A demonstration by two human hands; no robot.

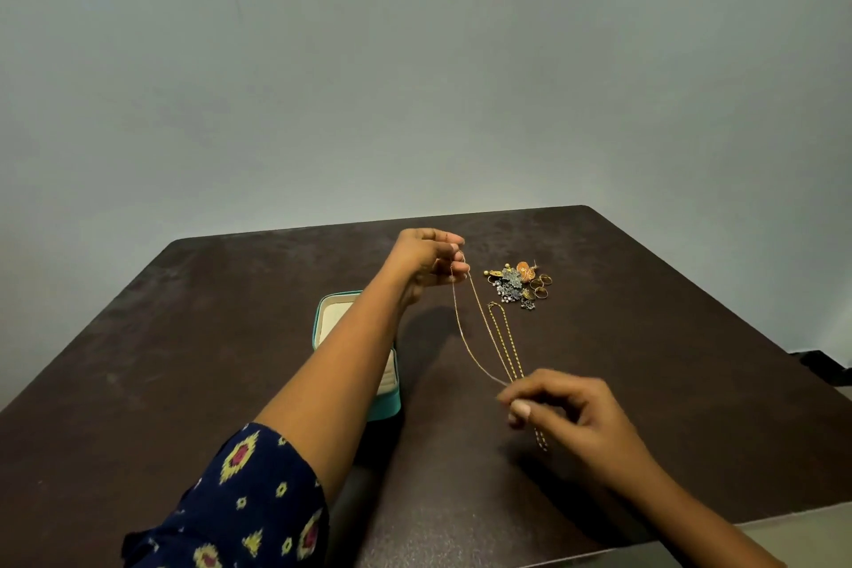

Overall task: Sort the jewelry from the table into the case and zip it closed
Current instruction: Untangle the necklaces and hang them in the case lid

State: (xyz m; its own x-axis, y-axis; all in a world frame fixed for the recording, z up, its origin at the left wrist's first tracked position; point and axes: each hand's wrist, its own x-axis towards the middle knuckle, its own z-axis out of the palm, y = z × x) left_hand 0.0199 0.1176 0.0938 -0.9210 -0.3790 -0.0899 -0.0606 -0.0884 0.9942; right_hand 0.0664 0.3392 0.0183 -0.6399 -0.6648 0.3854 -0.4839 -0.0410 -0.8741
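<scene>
My left hand (428, 261) is raised above the table and pinches the top of a thin gold chain (463, 334). The chain hangs in a loop down to my right hand (569, 406), which pinches its lower end. A second, thicker gold chain (507, 344) lies on the table beside it, partly hidden under my right hand. A small pile of earrings and rings (518, 284) sits further back on the right. The teal jewelry case (389, 406) lies open with a cream lining, mostly hidden behind my left forearm.
The dark brown table (207, 337) stands against a plain grey wall. Its right edge and near right corner are close to my right arm. A dark object (825, 367) shows beyond the right edge.
</scene>
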